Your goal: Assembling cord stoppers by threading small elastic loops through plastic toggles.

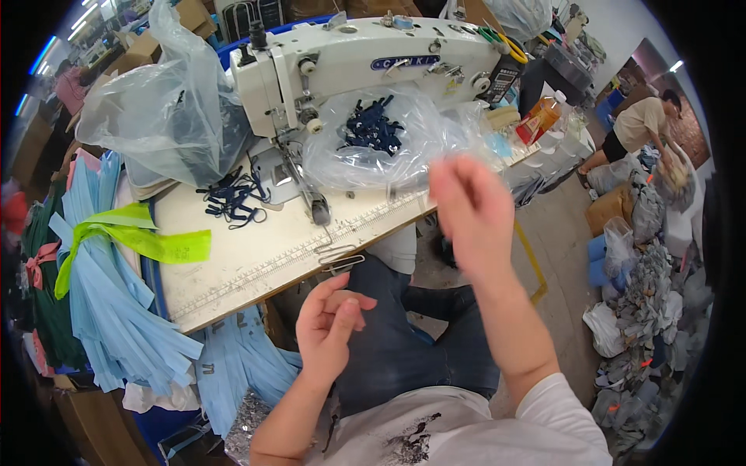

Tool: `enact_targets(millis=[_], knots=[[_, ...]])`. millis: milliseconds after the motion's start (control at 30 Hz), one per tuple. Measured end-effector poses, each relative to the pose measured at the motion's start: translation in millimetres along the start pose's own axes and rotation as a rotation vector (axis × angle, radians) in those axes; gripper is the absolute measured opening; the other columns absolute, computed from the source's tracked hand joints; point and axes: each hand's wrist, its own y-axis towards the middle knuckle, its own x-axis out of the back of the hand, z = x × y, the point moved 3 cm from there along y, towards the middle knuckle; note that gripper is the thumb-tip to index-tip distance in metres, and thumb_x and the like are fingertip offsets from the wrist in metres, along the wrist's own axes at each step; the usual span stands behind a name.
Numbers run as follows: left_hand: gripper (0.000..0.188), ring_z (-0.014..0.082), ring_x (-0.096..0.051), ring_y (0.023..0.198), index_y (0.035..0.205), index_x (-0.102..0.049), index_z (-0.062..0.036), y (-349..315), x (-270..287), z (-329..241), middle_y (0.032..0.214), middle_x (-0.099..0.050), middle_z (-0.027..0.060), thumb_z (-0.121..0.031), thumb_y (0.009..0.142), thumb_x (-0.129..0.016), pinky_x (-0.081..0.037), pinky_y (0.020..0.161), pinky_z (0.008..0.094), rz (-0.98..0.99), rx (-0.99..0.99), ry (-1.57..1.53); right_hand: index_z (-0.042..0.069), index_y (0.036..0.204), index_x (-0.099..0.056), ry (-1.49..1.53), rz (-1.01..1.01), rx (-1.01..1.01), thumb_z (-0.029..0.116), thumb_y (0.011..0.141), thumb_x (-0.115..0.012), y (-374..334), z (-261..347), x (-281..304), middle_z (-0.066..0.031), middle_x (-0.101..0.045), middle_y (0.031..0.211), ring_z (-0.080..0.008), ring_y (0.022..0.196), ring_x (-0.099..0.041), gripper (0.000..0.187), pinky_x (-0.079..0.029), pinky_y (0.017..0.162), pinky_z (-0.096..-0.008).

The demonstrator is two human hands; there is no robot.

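My left hand [330, 326] is raised over my lap, just below the table's front edge, fingers loosely bent and thumb apart, with nothing visible in it. Beside it, a bent wire bracket [338, 258] juts from the edge. My right hand [472, 210], smeared by motion, is up past the table's right front edge; its fingers cannot be made out. A white sewing machine [342, 58] stands on the white tabletop [233, 268]. Small navy straps [235, 200] lie left of its presser foot. More navy straps [373, 126] sit in a clear plastic bag [330, 159] behind.
Light blue fabric strips [116, 287], tied with a neon yellow strip [175, 245], hang at the left. A large clear bag [183, 101] stands behind. An orange bottle [542, 118] sits at the table's right end. Another person [641, 128] bends near fabric heaps [645, 326].
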Motion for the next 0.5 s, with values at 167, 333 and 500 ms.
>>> enact_targets(millis=[167, 333, 500], knots=[[0.017, 0.0063, -0.054, 0.069, 0.108, -0.058, 0.0026, 4.8, 37.8, -31.5, 0.086, -0.066, 0.0090, -0.005, 0.093, -0.057, -0.043, 0.062, 0.0191, -0.103, -0.052, 0.353, 0.004, 0.104, -0.060, 0.500, 0.023, -0.224, 0.020, 0.094, -0.057, 27.6, -8.9, 0.8, 0.0048, -0.051, 0.071, -0.0005, 0.056, -0.039, 0.019, -0.027, 0.042, -0.0165], [0.015, 0.0109, -0.047, 0.061, 0.100, -0.064, -0.0023, 69.2, 90.7, -78.3, 0.076, -0.058, 0.0029, -0.009, 0.086, -0.063, -0.039, 0.057, 0.0241, -0.336, -0.359, 1.138, 0.004, 0.088, -0.060, 1.273, 0.039, -1.200, 0.016, 0.089, -0.055, -130.2, -132.9, 5.8, -0.0021, -0.059, 0.081, -0.0086, 0.064, -0.053, 0.013, -0.033, 0.039, -0.0166], [0.026, 0.0251, -0.053, 0.079, 0.103, -0.064, -0.0021, 101.3, 101.2, -91.2, 0.091, -0.058, 0.0112, -0.011, 0.079, -0.069, -0.045, 0.072, 0.0336, -0.195, -0.452, 1.456, 0.002, 0.100, -0.057, 1.054, 0.226, -1.530, 0.006, 0.087, -0.052, -268.7, -160.5, -1.8, -0.0134, -0.060, 0.104, -0.0148, 0.076, -0.058, 0.014, -0.043, 0.052, -0.0193]])
